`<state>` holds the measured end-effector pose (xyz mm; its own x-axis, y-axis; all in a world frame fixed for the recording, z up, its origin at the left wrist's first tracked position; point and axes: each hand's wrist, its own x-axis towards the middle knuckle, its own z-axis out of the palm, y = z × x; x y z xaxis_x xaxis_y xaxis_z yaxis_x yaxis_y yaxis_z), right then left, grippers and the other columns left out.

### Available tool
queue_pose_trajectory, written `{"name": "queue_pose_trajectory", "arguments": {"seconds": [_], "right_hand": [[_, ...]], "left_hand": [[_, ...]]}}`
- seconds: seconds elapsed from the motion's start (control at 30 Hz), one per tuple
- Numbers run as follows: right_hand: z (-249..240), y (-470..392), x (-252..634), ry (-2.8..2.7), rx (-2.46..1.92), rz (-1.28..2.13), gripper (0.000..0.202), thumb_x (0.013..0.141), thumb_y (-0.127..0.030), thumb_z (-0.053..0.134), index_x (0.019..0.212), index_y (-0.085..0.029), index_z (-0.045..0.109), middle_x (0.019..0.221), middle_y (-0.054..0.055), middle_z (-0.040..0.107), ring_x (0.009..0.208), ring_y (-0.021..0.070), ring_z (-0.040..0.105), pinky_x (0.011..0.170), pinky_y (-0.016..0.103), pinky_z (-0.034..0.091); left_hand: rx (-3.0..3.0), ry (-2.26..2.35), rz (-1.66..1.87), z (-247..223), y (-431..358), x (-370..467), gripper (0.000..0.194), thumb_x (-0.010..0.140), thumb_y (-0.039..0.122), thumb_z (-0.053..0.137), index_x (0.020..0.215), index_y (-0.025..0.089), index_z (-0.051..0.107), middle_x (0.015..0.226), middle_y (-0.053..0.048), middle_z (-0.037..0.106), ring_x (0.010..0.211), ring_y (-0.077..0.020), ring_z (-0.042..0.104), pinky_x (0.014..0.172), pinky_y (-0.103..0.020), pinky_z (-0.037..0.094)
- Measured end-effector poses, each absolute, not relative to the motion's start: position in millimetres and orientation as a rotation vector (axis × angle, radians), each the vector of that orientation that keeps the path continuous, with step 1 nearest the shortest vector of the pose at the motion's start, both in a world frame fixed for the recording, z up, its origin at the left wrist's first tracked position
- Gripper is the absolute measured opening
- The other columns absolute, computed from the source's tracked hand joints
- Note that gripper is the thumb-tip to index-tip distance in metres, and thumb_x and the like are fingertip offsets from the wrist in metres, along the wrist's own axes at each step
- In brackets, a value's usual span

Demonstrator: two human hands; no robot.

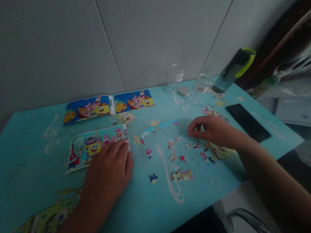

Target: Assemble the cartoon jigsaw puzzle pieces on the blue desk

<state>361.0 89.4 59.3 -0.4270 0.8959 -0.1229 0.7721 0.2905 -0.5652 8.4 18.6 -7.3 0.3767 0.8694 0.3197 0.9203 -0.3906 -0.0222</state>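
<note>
My left hand (112,165) lies flat with its fingers stretched out, over the lower right part of a cartoon picture card (82,148). Above the right side of the loose jigsaw pieces, my right hand (212,129) is closed in a pinch; whatever is between its fingertips is hidden. A strip of joined blue jigsaw pieces (161,126) runs along the top of the puzzle area. Below it lie several single pieces, among them a red one (148,153) and a dark blue one (153,178). A short joined row of pieces (182,175) sits nearer the front edge.
Two blue picture cards (92,108) lie near the wall. At the back right are clear jars (203,84), a round lid (183,90) and a dark bottle with a green cap (235,69). More jigsaw pieces (211,110) lie beside a black phone (248,122).
</note>
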Motion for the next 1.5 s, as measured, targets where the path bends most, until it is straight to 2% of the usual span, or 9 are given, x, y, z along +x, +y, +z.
{"name": "queue_pose_trajectory", "arguments": {"seconds": [0.13,0.3,0.63,0.8,0.9,1.0,1.2,1.37,1.5], "right_hand": [[58.1,62.4,372.1,-2.454,-1.619,0.858,0.01,0.089,-0.031,0.07,0.096,-0.026,0.074,0.092,0.002,0.072,0.081,0.0176,0.065,0.075,0.031,0.049],[52.9,47.9,370.9,-2.472,-1.624,0.792,0.011,0.092,-0.025,0.064,0.097,-0.026,0.073,0.098,0.003,0.072,0.081,0.0171,0.065,0.077,0.03,0.049],[41.2,50.2,376.4,-2.377,-1.733,0.823,0.019,0.09,-0.036,0.065,0.102,-0.024,0.074,0.088,0.003,0.074,0.075,0.0197,0.067,0.07,0.031,0.049],[44.0,50.1,381.2,-2.359,-1.7,0.772,0.018,0.093,-0.038,0.062,0.095,-0.025,0.075,0.096,0.005,0.075,0.083,0.0211,0.069,0.078,0.034,0.051],[51.8,54.8,363.8,-2.32,-1.643,0.769,0.021,0.094,-0.041,0.062,0.099,-0.027,0.076,0.098,0.004,0.077,0.085,0.021,0.069,0.079,0.035,0.052],[54.5,64.3,321.7,-2.298,-1.544,0.838,0.023,0.094,-0.044,0.063,0.098,-0.027,0.078,0.092,0.002,0.078,0.074,0.0181,0.067,0.07,0.031,0.051],[34.2,91.6,238.1,-2.268,-1.319,0.989,0.012,0.088,-0.03,0.071,0.095,-0.023,0.078,0.086,0.0,0.078,0.074,0.0163,0.067,0.07,0.027,0.049],[21.0,96.1,228.4,-2.288,-1.323,1.009,0.011,0.089,-0.03,0.068,0.089,-0.023,0.077,0.083,0.0,0.078,0.073,0.0167,0.068,0.069,0.027,0.049],[17.0,91.4,231.6,-2.327,-1.328,0.892,0.013,0.09,-0.031,0.067,0.093,-0.023,0.077,0.084,0.001,0.077,0.072,0.0168,0.067,0.068,0.028,0.048]], "left_hand": [[-2.435,-1.627,-0.397,-9.4,18.9,9.3,0.037,0.1,0.028,0.045,0.125,0.008,0.063,0.128,-0.017,0.066,0.122,-0.0361,0.057,0.11,-0.056,0.044],[-2.432,-1.651,-0.402,-6.9,19.3,12.2,0.036,0.1,0.027,0.044,0.123,0.008,0.064,0.126,-0.016,0.066,0.121,-0.0351,0.058,0.109,-0.056,0.045],[-2.434,-1.664,-0.464,-5.3,19.6,15.0,0.028,0.099,0.024,0.049,0.116,0.01,0.066,0.122,-0.016,0.067,0.116,-0.0341,0.059,0.104,-0.056,0.047],[-2.412,-1.708,-0.457,-1.4,17.3,20.0,0.027,0.098,0.021,0.049,0.116,0.01,0.066,0.121,-0.016,0.068,0.116,-0.0328,0.059,0.104,-0.054,0.047],[-2.402,-1.735,-0.453,1.3,16.4,23.0,0.027,0.097,0.02,0.052,0.117,0.01,0.066,0.118,-0.016,0.068,0.117,-0.0331,0.059,0.103,-0.053,0.047],[-2.395,-1.744,-0.463,3.3,15.4,25.5,0.026,0.096,0.02,0.054,0.116,0.01,0.067,0.118,-0.016,0.068,0.117,-0.0335,0.058,0.102,-0.053,0.047],[-2.429,-1.719,-0.482,7.6,14.2,27.9,0.026,0.097,0.021,0.053,0.118,0.01,0.065,0.121,-0.015,0.066,0.119,-0.0328,0.056,0.103,-0.052,0.044],[-2.499,-1.669,-0.445,14.0,12.8,30.2,0.025,0.1,0.021,0.05,0.118,0.012,0.064,0.118,-0.014,0.066,0.117,-0.0302,0.057,0.104,-0.05,0.043],[-2.513,-1.635,-0.455,14.8,11.2,33.0,0.024,0.1,0.019,0.049,0.117,0.014,0.065,0.115,-0.013,0.067,0.114,-0.0296,0.058,0.102,-0.05,0.043]]}}
